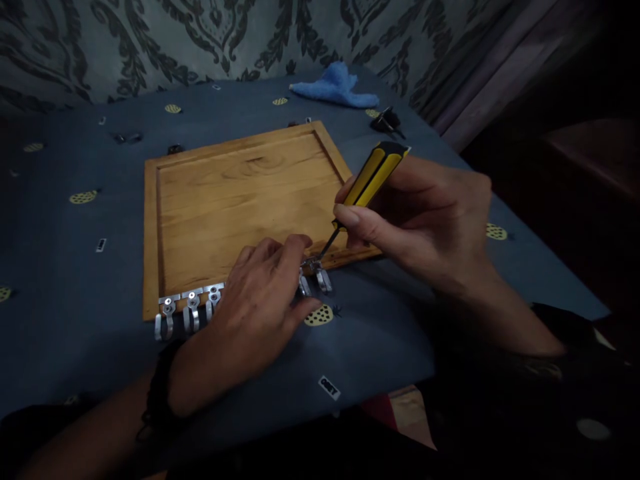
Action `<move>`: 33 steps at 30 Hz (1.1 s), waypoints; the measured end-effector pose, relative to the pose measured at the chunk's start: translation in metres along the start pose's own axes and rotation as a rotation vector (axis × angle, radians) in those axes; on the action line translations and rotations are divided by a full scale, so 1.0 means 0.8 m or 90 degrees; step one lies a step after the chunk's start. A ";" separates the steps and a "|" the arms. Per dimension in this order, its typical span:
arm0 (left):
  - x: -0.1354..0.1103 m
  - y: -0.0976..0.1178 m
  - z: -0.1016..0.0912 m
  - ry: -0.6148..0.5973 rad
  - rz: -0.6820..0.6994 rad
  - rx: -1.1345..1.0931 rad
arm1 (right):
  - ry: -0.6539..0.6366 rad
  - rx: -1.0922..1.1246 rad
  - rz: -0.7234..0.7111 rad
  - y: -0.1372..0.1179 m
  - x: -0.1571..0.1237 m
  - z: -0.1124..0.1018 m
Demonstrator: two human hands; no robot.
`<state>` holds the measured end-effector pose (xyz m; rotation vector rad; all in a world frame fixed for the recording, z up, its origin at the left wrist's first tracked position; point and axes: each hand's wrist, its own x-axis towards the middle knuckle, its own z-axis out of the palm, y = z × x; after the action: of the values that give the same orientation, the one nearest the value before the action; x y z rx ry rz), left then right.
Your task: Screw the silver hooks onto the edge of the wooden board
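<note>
A wooden panel [240, 200] with a raised frame lies flat on the table. Along its near edge runs a metal hook rail [193, 294] with several silver hooks and screws. My left hand [255, 300] holds the rail down at its middle, fingers on the panel side and thumb below, covering part of it. Between my right thumb and fingers is a yellow-and-black screwdriver [375, 177], tilted, its tip down at the rail's right end by the last hook [324, 279]. My right hand [430, 220] is closed round the handle; whether the tip sits in a screw is too small to tell.
The table wears a blue cloth [100, 347] with a pineapple print. At the back lies a blue rag [335, 87], with a small black object [387, 123] to its right. Small dark items [126, 138] lie beyond the panel. Patterned fabric [215, 33] hangs behind.
</note>
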<state>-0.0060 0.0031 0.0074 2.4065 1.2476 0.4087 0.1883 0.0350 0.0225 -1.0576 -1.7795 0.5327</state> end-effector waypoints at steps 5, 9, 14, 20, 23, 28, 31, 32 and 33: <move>-0.002 0.000 0.001 0.008 0.015 0.027 | -0.008 0.021 0.015 0.003 0.000 0.000; -0.002 0.000 0.003 0.018 0.029 0.049 | 0.003 0.007 0.019 0.002 -0.001 -0.001; 0.002 0.006 0.002 0.017 0.012 0.062 | 0.015 -0.012 -0.007 -0.002 -0.001 0.000; 0.003 0.016 0.007 0.034 0.007 0.124 | -0.002 -0.001 0.005 -0.002 -0.002 -0.001; 0.004 0.016 0.010 0.041 0.003 0.133 | -0.003 -0.013 -0.004 -0.001 -0.003 0.000; 0.005 0.014 0.012 0.045 0.000 0.120 | 0.001 -0.023 0.020 -0.003 -0.003 0.000; 0.006 0.013 0.013 0.046 0.004 0.116 | -0.002 -0.034 0.026 -0.006 -0.003 0.000; 0.006 0.013 0.013 0.045 0.004 0.116 | -0.001 -0.035 0.025 -0.007 -0.004 -0.001; 0.006 0.013 0.014 0.045 0.003 0.115 | 0.000 -0.035 0.027 -0.007 -0.004 -0.001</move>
<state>0.0090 -0.0009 0.0032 2.5655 1.3624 0.4019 0.1869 0.0291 0.0256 -1.1363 -1.7843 0.5127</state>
